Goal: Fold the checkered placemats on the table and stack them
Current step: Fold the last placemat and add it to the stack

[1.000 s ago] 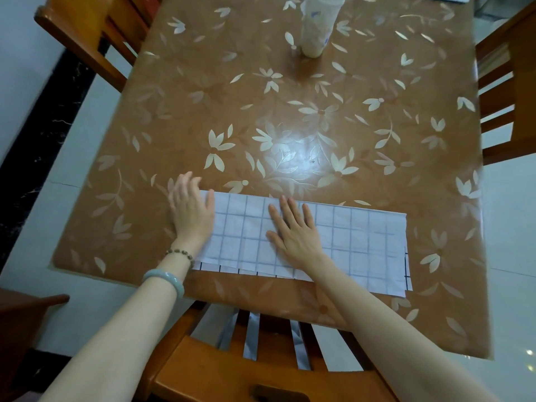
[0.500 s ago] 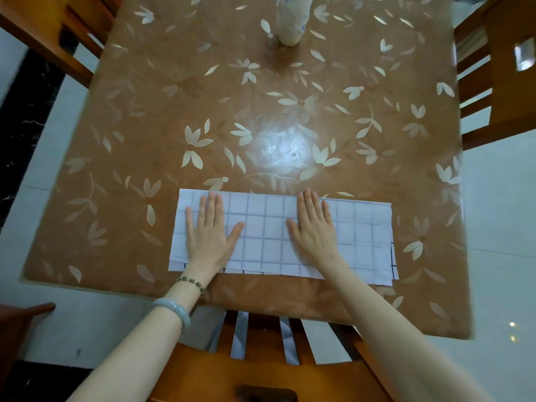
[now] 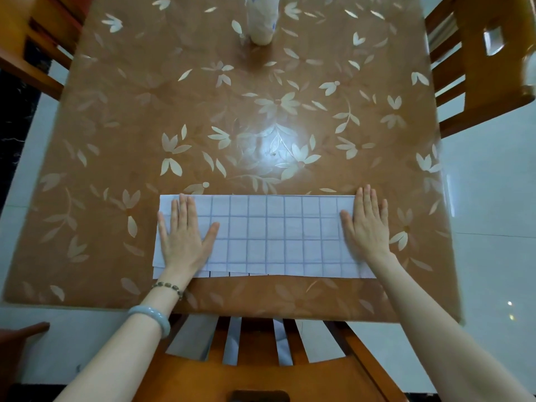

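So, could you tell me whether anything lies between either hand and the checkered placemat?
Nothing visible does. The left hand and right hand both rest flat on the folded placemat, one near each end. The white bottle stands far across the table.

Brown leaf-patterned table [image 3: 145, 111]; white container [image 3: 262, 24] upright at far edge; left wooden chair [image 3: 23, 33]; right wooden chair [image 3: 475, 71]; slat-backed near chair [image 3: 255, 375]; pale tiled floor [image 3: 493, 227].

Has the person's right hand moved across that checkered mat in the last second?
Yes. The right hand slid rightward along the checkered placemat, from near its middle to its right end.
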Demonstrator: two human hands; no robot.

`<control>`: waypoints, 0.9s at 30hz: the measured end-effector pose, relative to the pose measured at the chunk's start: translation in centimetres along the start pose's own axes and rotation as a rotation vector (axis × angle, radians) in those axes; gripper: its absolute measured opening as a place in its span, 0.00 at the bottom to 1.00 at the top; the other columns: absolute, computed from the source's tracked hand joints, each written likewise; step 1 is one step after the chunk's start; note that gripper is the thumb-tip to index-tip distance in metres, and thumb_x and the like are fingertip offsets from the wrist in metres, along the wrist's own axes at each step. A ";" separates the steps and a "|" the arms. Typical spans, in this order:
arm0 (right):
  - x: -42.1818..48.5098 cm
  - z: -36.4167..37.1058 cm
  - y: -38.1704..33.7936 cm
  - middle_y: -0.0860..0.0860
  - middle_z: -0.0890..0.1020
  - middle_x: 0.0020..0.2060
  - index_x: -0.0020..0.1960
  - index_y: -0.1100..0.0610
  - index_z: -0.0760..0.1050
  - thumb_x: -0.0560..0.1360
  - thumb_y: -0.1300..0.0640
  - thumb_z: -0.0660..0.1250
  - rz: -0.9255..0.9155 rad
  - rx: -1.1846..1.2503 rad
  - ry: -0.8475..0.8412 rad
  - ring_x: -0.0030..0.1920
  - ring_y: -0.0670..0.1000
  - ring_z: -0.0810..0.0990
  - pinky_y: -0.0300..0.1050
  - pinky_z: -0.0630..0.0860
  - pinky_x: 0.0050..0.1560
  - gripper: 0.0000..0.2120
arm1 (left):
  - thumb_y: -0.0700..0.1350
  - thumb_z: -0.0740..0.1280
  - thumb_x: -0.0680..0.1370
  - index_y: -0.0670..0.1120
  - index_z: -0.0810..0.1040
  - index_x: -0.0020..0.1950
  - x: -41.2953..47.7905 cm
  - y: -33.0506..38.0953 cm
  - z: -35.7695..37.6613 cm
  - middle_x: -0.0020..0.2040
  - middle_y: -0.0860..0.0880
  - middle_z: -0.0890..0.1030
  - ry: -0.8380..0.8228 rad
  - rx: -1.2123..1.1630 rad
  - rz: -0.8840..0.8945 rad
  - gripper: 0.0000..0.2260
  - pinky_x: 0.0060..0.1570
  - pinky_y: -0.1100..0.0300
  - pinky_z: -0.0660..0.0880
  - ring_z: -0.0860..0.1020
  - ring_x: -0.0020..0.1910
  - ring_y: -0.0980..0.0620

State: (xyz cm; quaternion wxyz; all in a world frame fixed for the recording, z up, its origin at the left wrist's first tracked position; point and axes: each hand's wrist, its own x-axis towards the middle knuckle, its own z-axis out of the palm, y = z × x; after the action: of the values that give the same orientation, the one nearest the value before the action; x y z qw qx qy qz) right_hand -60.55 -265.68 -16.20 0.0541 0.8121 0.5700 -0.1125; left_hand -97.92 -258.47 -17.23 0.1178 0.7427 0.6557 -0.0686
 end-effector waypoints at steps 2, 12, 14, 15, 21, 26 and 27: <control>-0.1 -0.4 -1.6 0.57 0.48 0.77 0.76 0.61 0.45 0.79 0.40 0.36 -0.013 -0.006 0.059 0.76 0.53 0.42 0.54 0.35 0.74 0.34 | 0.68 0.40 0.78 0.45 0.38 0.78 0.2 -0.1 -0.1 0.79 0.47 0.40 0.001 -0.006 0.014 0.37 0.74 0.45 0.35 0.38 0.77 0.50; -2.8 1.5 -13.7 0.61 0.72 0.64 0.65 0.55 0.73 0.73 0.45 0.59 -0.412 0.039 0.102 0.61 0.63 0.72 0.58 0.68 0.59 0.24 | 0.58 0.63 0.77 0.41 0.61 0.73 -1.3 -1.0 -3.7 0.73 0.40 0.64 0.066 -0.230 -0.404 0.31 0.66 0.40 0.64 0.63 0.71 0.39; -2.9 1.6 -13.5 0.59 0.72 0.60 0.65 0.53 0.71 0.72 0.43 0.60 -0.383 0.057 0.100 0.56 0.61 0.71 0.55 0.66 0.55 0.25 | 0.57 0.66 0.76 0.41 0.64 0.71 -1.1 -1.0 -4.4 0.70 0.41 0.68 0.063 -0.250 -0.420 0.30 0.62 0.41 0.67 0.65 0.69 0.40; -2.9 1.6 -13.3 0.58 0.72 0.58 0.65 0.52 0.71 0.72 0.42 0.60 -0.380 0.070 0.097 0.56 0.60 0.70 0.54 0.65 0.55 0.25 | 0.56 0.67 0.76 0.41 0.64 0.70 -1.0 -0.8 -4.8 0.69 0.41 0.68 0.056 -0.277 -0.436 0.30 0.61 0.41 0.69 0.64 0.69 0.40; -2.5 0.2 -12.8 0.56 0.75 0.53 0.65 0.52 0.72 0.71 0.41 0.59 -0.398 0.127 0.050 0.53 0.56 0.67 0.52 0.69 0.51 0.26 | 0.54 0.68 0.76 0.43 0.66 0.60 -0.2 -0.5 -5.9 0.52 0.44 0.75 -0.029 -0.422 -0.546 0.21 0.39 0.52 0.73 0.76 0.47 0.41; -2.5 -0.1 -11.9 0.56 0.75 0.56 0.65 0.54 0.73 0.70 0.45 0.60 -0.439 0.173 0.024 0.54 0.58 0.69 0.54 0.72 0.51 0.26 | 0.45 0.62 0.78 0.41 0.74 0.50 -0.4 -1.0 -6.3 0.42 0.47 0.78 0.025 -0.734 -0.489 0.07 0.33 0.58 0.70 0.78 0.42 0.45; -2.5 -0.1 -11.9 0.57 0.75 0.56 0.65 0.54 0.73 0.69 0.46 0.61 -0.443 0.175 0.024 0.54 0.59 0.70 0.54 0.72 0.52 0.26 | 0.44 0.62 0.78 0.40 0.75 0.49 -0.5 -1.2 -6.5 0.41 0.46 0.78 0.051 -0.740 -0.473 0.08 0.33 0.58 0.69 0.76 0.40 0.46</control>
State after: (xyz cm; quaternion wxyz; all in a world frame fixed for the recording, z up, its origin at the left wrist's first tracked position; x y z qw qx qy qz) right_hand -72.50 -263.86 -15.01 -0.0493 0.6701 0.7229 -0.1613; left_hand -99.49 -257.04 -10.91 0.3408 0.4812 0.7909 0.1639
